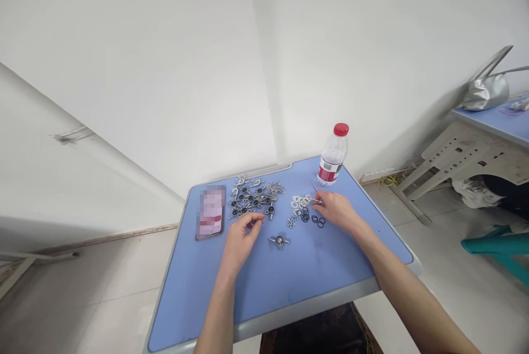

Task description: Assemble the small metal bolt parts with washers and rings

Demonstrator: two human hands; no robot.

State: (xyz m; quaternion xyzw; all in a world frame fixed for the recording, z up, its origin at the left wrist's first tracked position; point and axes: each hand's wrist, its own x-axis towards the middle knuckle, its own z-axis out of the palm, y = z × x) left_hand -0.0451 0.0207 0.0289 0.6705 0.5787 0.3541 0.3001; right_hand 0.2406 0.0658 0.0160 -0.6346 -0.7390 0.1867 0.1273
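Observation:
My left hand is loosely curved over the blue tabletop, thumb and forefinger tips close together, with nothing visible between them. It is beside a cluster of small metal fittings with black round centres. My right hand grips slim metal tweezers beside a pile of flat silver plates. Black rubber rings lie just below that hand, with more rings to their left. Tiny silver parts are grouped near the plates. One metal fitting stands apart between my hands.
A phone lies at the table's left side. A clear bottle with a red cap stands at the back right. The small blue table is against a white wall. Another desk and a teal stool are to the right.

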